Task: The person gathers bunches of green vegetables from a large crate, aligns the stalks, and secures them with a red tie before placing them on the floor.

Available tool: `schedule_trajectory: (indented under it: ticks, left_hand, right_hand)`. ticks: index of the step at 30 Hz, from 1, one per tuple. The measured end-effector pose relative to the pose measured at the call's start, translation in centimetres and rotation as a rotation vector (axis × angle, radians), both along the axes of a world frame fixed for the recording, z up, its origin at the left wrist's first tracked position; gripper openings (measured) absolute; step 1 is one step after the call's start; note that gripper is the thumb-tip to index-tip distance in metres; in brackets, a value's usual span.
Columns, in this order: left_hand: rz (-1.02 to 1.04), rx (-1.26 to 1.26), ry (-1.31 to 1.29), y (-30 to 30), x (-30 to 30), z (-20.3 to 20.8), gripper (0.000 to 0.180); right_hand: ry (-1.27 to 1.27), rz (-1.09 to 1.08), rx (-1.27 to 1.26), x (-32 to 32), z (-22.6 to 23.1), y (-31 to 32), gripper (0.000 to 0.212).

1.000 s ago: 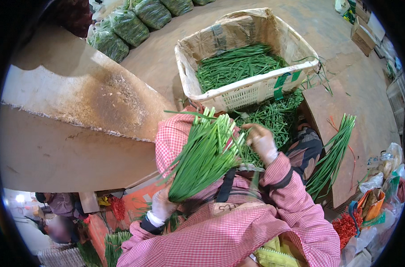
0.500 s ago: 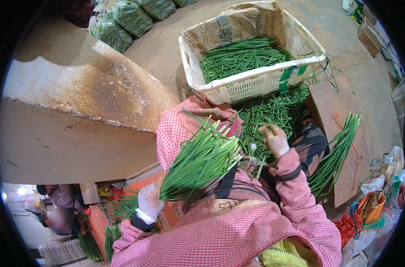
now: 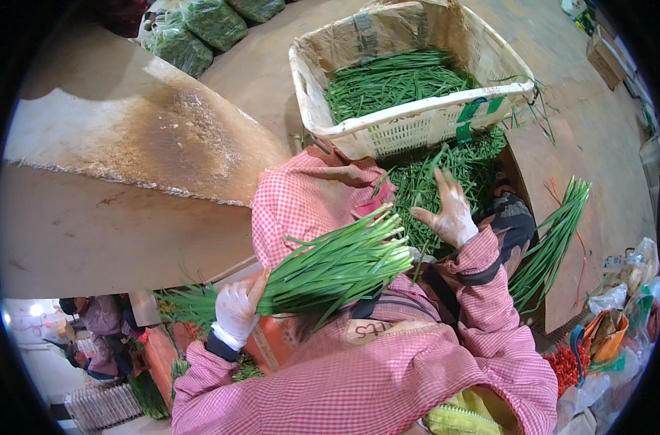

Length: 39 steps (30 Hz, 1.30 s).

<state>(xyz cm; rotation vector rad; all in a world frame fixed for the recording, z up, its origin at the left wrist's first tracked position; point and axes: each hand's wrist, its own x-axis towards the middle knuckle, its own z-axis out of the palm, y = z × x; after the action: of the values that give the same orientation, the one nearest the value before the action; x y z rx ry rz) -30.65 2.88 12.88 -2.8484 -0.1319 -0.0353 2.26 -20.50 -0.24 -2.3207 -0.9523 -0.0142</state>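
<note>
My left hand (image 3: 237, 310), in a whitish glove, is closed round a thick bunch of green chives (image 3: 337, 267). Their pale cut ends point right, and the leaf tips trail out to the left behind the hand. My right hand (image 3: 449, 210) is open with its fingers spread and nothing in it. It hovers just right of the pale ends, above a heap of loose green leaves (image 3: 428, 177) that lies in front of me. A smaller bunch of chives (image 3: 554, 243) rests on a brown board to the right, beside a red tie.
A white plastic crate (image 3: 417, 119) with more chives stands beyond the heap. Brown boards (image 3: 120, 232) spread at the left. Bagged greens (image 3: 210, 29) lie far left. Plastic bags and red ties (image 3: 564, 370) are at the lower right. Another person (image 3: 102, 326) is at the lower left.
The bunch has tipped flatter, its pale ends moving right and down, while my left hand shifted slightly left. My right hand has opened from curled fingers to spread ones.
</note>
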Motion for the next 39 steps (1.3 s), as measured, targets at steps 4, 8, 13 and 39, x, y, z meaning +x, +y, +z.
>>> schedule_trajectory:
  ticks: [4, 8, 13, 39]
  left_hand:
    - [-0.103, 0.037, -0.016, 0.4, 1.1, 1.0, 0.056]
    - [-0.087, -0.063, -0.011, 1.2, 2.7, 1.1, 0.055]
    - [0.088, -0.428, 0.154, 0.8, 3.2, 1.1, 0.059]
    - [1.128, -2.209, 0.558, -0.2, -6.5, -8.5, 0.043]
  right_hand:
    - [0.293, 0.592, -0.163, -2.1, 9.1, 6.6, 0.071]
    - [0.608, 0.753, 0.008, -3.4, 5.6, 8.6, 0.032]
    - [1.060, 0.625, 0.393, -2.4, 2.4, 7.6, 0.031]
    - [0.754, -0.449, 0.557, 8.5, -0.7, -1.5, 0.043]
